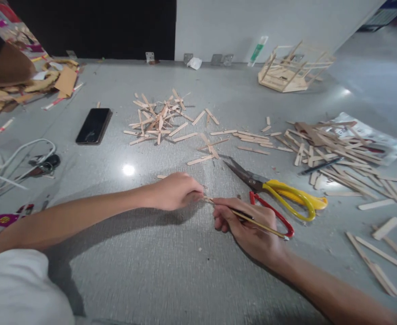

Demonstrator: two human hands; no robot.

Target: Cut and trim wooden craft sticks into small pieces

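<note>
My left hand [176, 192] is closed in a pinch on a small wooden craft stick [208, 199], whose end shows between the two hands. My right hand [249, 225] is wrapped around a slim, pen-like tool [268, 228] with a gold shaft and a dark section. Its tip meets the stick near my left fingertips, and I cannot make out its exact kind. Just beyond my right hand lie large scissors [252, 180] with one yellow and one red handle, partly hidden behind the hand. A yellow tool [306, 197] lies against their handle.
Small cut sticks [161, 115] are heaped at the middle, and longer ones [347, 158] at right with a pen [321, 166]. A stick frame model [286, 79] stands at the back right. At left are a phone [94, 126], a cable [32, 142] and cardboard scraps [65, 81].
</note>
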